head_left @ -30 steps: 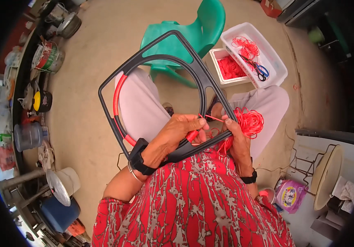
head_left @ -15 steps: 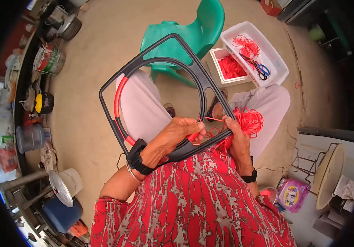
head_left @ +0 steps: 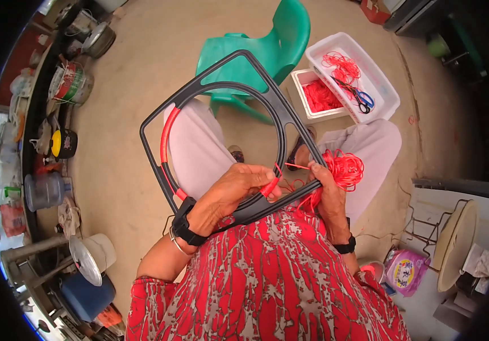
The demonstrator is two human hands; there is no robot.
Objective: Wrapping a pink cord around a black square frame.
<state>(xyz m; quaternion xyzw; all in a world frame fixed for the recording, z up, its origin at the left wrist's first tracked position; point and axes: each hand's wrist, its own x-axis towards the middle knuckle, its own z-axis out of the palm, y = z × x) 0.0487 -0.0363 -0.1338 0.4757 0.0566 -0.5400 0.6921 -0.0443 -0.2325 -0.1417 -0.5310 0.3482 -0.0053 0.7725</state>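
A black square frame [head_left: 296, 116] with a round inner ring lies tilted across my lap. Red cord is wound tightly round parts of its ring, along the left side [head_left: 167, 133] and at the lower right [head_left: 268, 188]. My left hand [head_left: 236, 190] is closed round the ring at that lower-right winding, fingers curled over it. From there a short taut strand of red cord [head_left: 296, 166] runs to my right hand [head_left: 328, 184]. Those fingers pinch the cord beside the frame's right edge, and a loose bundle of red cord [head_left: 345, 170] hangs against that hand.
A green plastic chair [head_left: 238, 54] stands ahead. To its right, a white plastic tray [head_left: 389, 94] with cord and scissors [head_left: 362, 99] rests partly over a white foam box [head_left: 301, 85] of red cord. Shelves with pots [head_left: 62, 142] line the left; a round board [head_left: 457, 244] leans at the right.
The frame has shifted slightly to the right and tilted a little. My left thumb and fingers have moved slightly at the winding, uncovering more red. My right hand is almost unmoved.
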